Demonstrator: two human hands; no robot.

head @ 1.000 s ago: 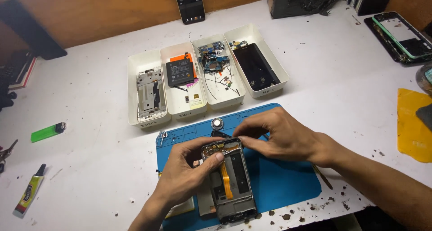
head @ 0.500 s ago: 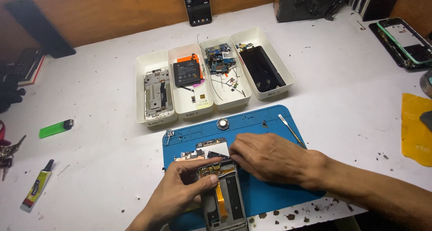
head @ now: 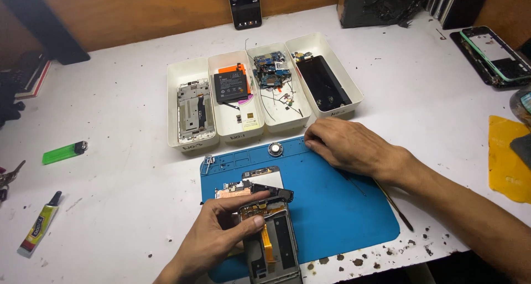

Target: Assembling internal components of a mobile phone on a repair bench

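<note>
Low in the frame, left hand (head: 213, 242) clamped on opened phone (head: 271, 242) (over blue mat (head: 343, 217)); right hand (head: 348, 145) at centre right, fingers resting on mat edge, holding nothing visible

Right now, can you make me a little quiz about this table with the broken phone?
1. True or false: the left hand holds the opened phone frame.
2. How many white trays stand in the row behind the blue mat?
3. Which lies left of the trays: A) the green lighter, B) a red cup, C) a spoon?

Key
1. True; its thumb presses on the frame's top end.
2. Four.
3. A. Meanwhile the right hand rests on the mat's top edge, near a small round metal part.
</note>
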